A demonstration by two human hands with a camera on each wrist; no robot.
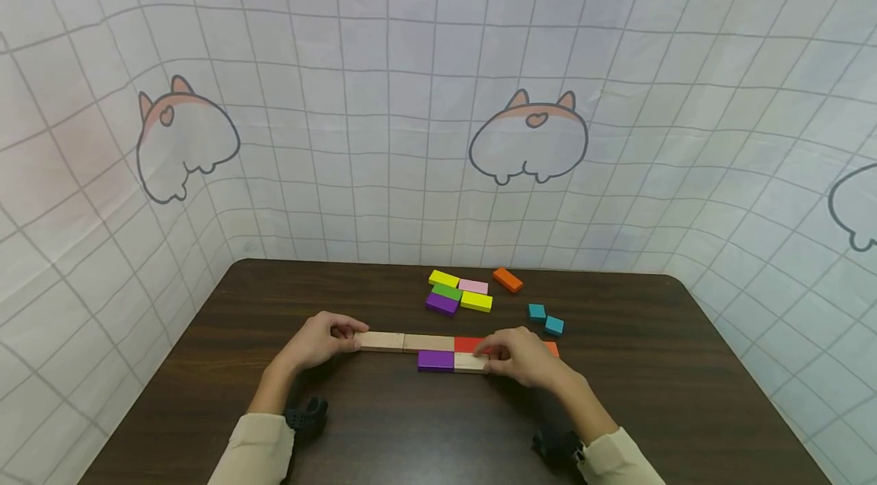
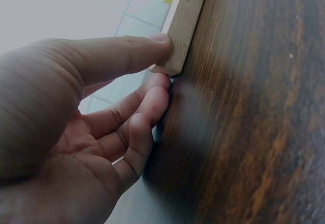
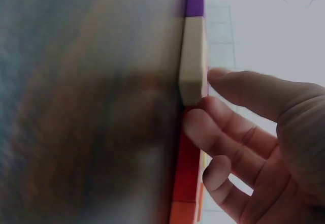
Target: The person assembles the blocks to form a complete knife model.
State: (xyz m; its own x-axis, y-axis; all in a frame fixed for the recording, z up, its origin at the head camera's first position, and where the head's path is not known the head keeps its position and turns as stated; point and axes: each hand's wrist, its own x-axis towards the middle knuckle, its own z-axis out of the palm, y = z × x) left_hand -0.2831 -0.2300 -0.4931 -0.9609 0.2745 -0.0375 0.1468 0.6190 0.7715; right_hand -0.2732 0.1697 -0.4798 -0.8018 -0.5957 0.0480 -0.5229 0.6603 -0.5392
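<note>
A straight back row of blocks lies flat on the table: two plain wooden blocks, the left one (image 1: pixel 381 342) and the middle one (image 1: pixel 428 343), then a red block (image 1: pixel 468 345) and an orange-red end (image 1: pixel 552 349). Against its front sit a purple block (image 1: pixel 435 362) and a pale wooden block (image 1: pixel 470 364), end to end. My left hand (image 1: pixel 320 340) pinches the outer end of the left wooden block, thumb (image 2: pixel 147 51) on its side. With thumb and fingertips, my right hand (image 1: pixel 524 357) holds the right end of the pale block (image 3: pixel 192 56); it covers part of the back row.
Behind the rows lies a cluster of yellow, pink, green and purple blocks (image 1: pixel 441 304). An orange block (image 1: pixel 508 280) lies farther back, with two small blue blocks (image 1: pixel 537 312) to its right. A grid-patterned curtain (image 1: pixel 384 127) hangs around the dark table (image 1: pixel 205 363).
</note>
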